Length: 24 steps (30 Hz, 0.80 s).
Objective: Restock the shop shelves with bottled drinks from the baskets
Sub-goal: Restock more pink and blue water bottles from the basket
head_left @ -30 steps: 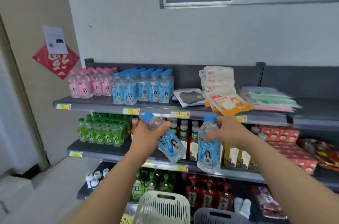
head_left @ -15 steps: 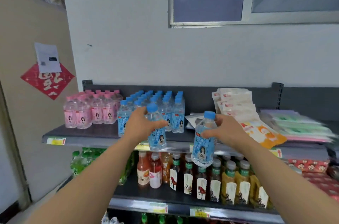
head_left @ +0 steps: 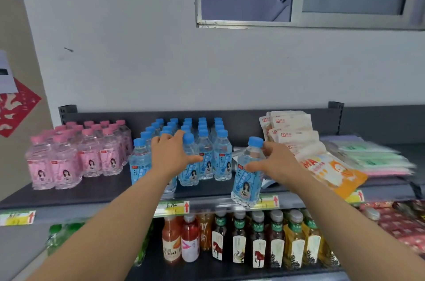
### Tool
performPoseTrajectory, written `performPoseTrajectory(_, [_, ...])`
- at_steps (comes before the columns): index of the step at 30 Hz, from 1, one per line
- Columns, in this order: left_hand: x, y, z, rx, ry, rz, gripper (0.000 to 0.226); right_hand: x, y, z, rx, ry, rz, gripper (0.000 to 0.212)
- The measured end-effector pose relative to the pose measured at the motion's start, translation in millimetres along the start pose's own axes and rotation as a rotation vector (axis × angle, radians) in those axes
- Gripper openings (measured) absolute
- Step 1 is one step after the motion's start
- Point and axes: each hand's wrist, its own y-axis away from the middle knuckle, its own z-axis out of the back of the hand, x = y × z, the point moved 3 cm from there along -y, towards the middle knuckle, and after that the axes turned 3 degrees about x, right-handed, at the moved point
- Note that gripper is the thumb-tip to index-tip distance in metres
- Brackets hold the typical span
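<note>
My left hand grips a blue-capped water bottle that stands among the front row of blue bottles on the top shelf. In my right hand is a second blue-capped bottle with a blue label, held upright at the shelf's front edge, right of the blue group. Whether its base rests on the shelf I cannot tell. No baskets are in view.
Pink-capped bottles fill the shelf's left part. Snack packets and an orange bag lie to the right of my right hand. The lower shelf carries juice and tea bottles. A wall and window rise behind.
Both hands rose from below shelf height to the top shelf, each carrying a bottle. The left bottle now stands in the blue group; the right one has reached the shelf edge.
</note>
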Motion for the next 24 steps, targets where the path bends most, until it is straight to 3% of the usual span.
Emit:
performPoseTrajectory(9, [7.3, -19.2, -8.6, 0.130, -0.174, -0.047, 0.080, 0.2, -13.7, -17.3, -0.004, 0.002, -0.010, 0.031])
performPoseTrajectory(15, [10.7, -23.4, -11.7, 0.197, -0.185, -0.027, 0.084, 1.7, -20.8, -27.4, -0.019, -0.081, 0.002, 0.032])
performPoseTrajectory(20, [11.0, -17.4, -8.3, 0.118, -0.223, -0.043, 0.099, 8.9, -31.4, -40.5, 0.012, -0.163, 0.028, 0.040])
performPoseTrajectory(24, [15.7, -2.0, 8.1, -0.055, 0.091, 0.004, 0.082, 18.4, -44.8, -53.7, 0.097, -0.209, 0.056, 0.045])
